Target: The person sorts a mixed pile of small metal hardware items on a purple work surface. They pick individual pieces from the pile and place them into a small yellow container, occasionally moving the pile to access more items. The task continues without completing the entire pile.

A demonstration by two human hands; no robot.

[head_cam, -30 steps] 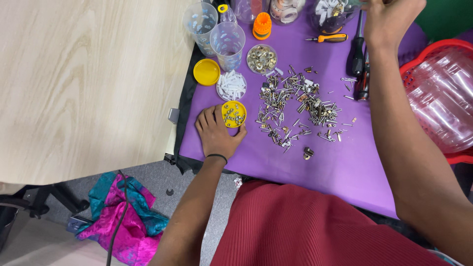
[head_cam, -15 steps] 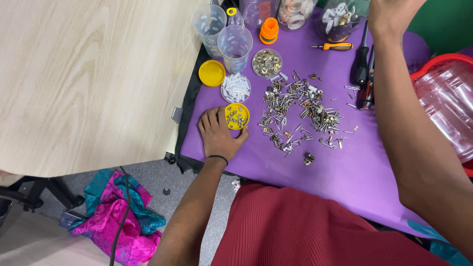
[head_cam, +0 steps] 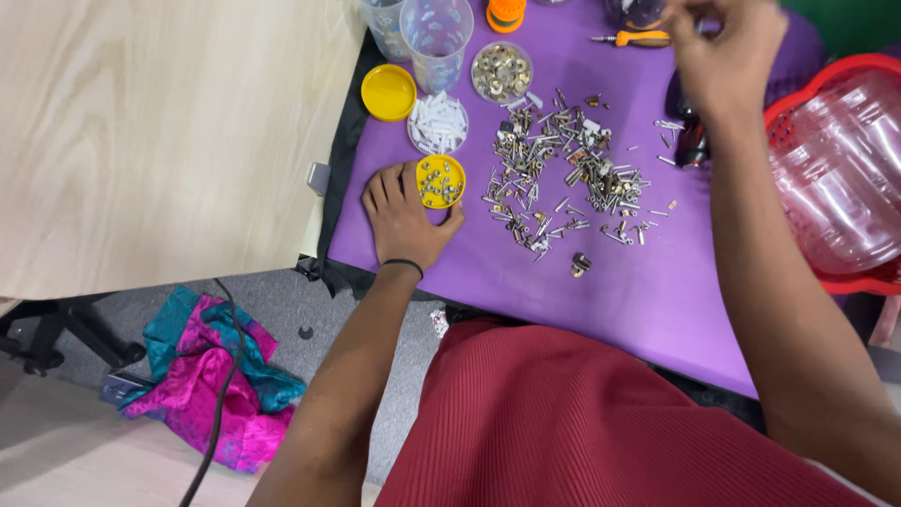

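Note:
My left hand rests on the purple mat, fingers curled round a small yellow lid that holds several small nuts. My right hand is raised over the far right of the mat, fingers pinched together; whether anything is between them I cannot tell. A loose pile of screws and bolts lies spread in the middle of the mat, between the two hands. A single larger metal piece lies apart, nearer to me.
An empty yellow lid, a clear dish of white pieces, a dish of washers and clear cups stand at the back. A screwdriver lies beyond. A red basket with a clear container stands right. Wooden tabletop left.
My right hand has come back from the far edge toward the pile. The view has shifted downward. My left hand stays on the yellow lid.

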